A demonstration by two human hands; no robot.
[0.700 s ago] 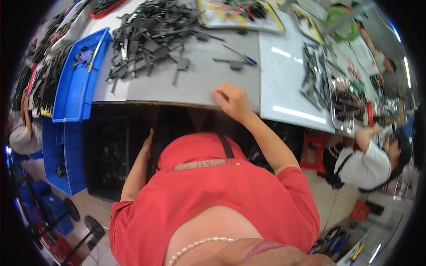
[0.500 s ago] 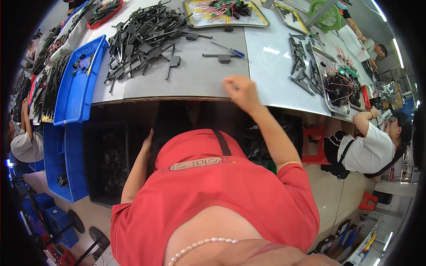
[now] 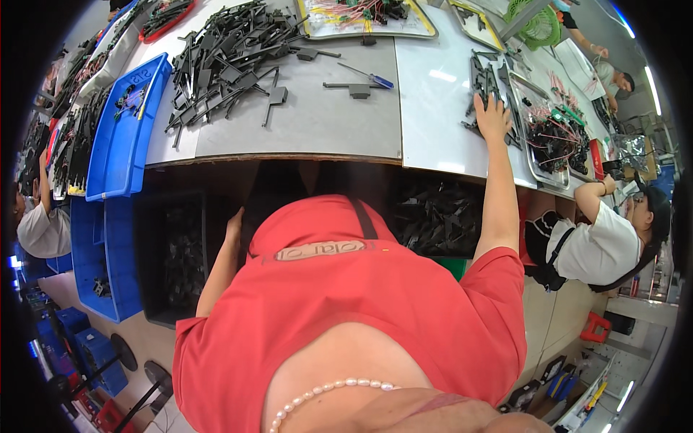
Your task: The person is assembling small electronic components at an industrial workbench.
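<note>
My right hand reaches over the white right part of the table, fingers spread, onto a small group of long black plastic parts. I cannot see anything held in it. My left hand hangs low beside my lap, below the table edge, near a dark crate; its fingers are mostly hidden in shadow. On the grey board in front of me lie a single black bracket-like part and a screwdriver with a blue handle. A second such part rests beside a large heap of them.
A blue bin stands at the left table edge. Trays with wired pieces sit at the back and right. Under the table is a crate of black parts. A person in a white shirt sits at my right, another at the left.
My right hand has moved right from above the front edge of the grey board to the black parts, and its curled fingers have spread. My left hand stays low beside my lap.
</note>
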